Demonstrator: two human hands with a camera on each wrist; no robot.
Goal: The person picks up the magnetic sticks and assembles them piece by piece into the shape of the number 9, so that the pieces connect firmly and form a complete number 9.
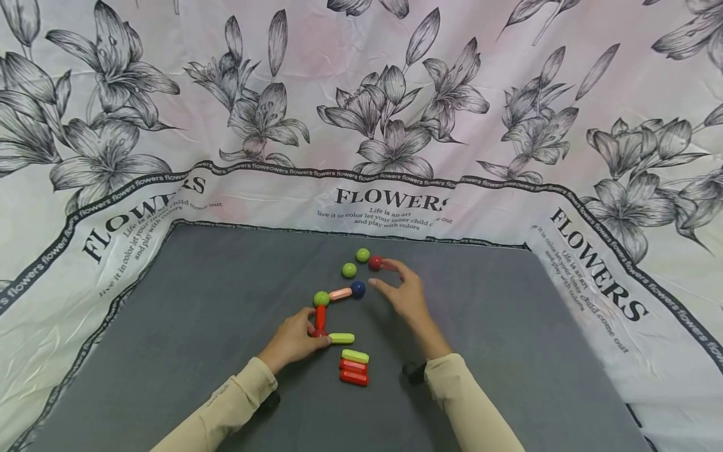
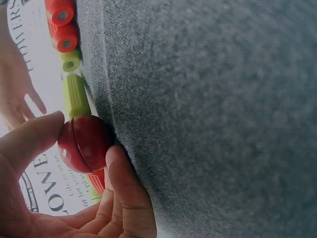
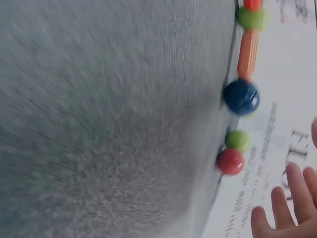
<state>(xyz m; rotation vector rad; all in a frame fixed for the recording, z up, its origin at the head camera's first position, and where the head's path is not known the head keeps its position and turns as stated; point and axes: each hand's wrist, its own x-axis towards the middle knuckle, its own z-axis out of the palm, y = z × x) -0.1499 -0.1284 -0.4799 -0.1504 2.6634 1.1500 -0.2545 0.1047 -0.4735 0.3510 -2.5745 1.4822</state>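
Note:
My left hand (image 1: 296, 339) pinches a dark red ball (image 2: 86, 144) between thumb and fingers. From that ball a red rod (image 1: 321, 317) runs up to a green ball (image 1: 321, 299), and a yellow-green rod (image 1: 341, 338) sticks out to the right. An orange-pink rod (image 1: 340, 294) links the green ball to a dark blue ball (image 1: 358, 289). My right hand (image 1: 409, 298) holds nothing, its fingers spread beside a loose red ball (image 1: 375, 262). In the right wrist view its fingertips stand apart from the balls.
Two loose green balls, one upper (image 1: 363, 255) and one lower (image 1: 349, 270), lie left of the loose red ball. Nearer me, a yellow-green rod (image 1: 355, 356) and two red rods (image 1: 354, 377) lie side by side. Flower-printed cloth (image 1: 390, 207) borders the dark grey tabletop (image 1: 480, 301).

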